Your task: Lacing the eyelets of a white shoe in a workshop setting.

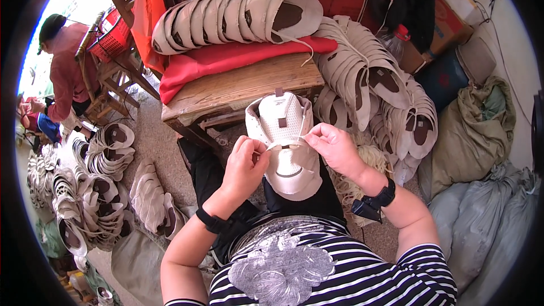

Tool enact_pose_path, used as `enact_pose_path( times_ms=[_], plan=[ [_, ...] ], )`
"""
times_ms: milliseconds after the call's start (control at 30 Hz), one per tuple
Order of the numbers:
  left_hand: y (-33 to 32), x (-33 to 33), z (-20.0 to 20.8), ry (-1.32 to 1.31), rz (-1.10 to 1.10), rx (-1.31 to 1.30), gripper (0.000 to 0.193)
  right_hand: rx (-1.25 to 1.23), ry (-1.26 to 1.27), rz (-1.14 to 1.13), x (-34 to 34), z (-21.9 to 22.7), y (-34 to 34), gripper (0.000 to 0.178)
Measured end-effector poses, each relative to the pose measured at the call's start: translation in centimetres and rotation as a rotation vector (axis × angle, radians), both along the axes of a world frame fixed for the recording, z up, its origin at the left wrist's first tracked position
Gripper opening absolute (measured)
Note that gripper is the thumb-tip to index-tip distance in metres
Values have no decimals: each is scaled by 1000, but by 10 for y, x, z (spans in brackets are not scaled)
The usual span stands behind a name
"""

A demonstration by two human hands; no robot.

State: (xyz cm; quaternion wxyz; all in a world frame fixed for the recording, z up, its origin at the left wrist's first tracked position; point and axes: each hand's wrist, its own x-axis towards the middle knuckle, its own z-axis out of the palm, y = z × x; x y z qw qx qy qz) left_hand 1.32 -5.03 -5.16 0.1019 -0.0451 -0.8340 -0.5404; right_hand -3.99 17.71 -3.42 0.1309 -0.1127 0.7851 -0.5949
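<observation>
A white shoe upper (292, 173) rests on my lap, toe toward me, its mesh tongue (279, 114) raised at the far end. A thin white shoelace (288, 142) runs across the throat of the upper. My left hand (245, 163) pinches the lace at the left side of the upper. On the other side, my right hand (335, 148) pinches the lace between thumb and forefinger. Both hands are close above the shoe upper, and their fingertips partly hide the lace ends.
Ahead stands a wooden bench (243, 88) with red cloth (204, 68) and a row of nested shoe uppers (226, 20). More uppers (362, 73) pile at right, beside loose laces (368, 164) and sacks (476, 136). Stacked uppers (105, 192) cover the left floor; a person (71, 71) sits beyond.
</observation>
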Motion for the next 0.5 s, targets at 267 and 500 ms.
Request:
enact_pose_path(
  times_ms=[267, 500],
  plan=[
    [-24, 2, -9, -140, -1, -75, 12, 102, 154, -32, 2, 0, 3, 16],
    [-27, 1, -10, -266, 22, 804, 20, 51, 184, -69, 2, -2, -1, 15]
  ],
)
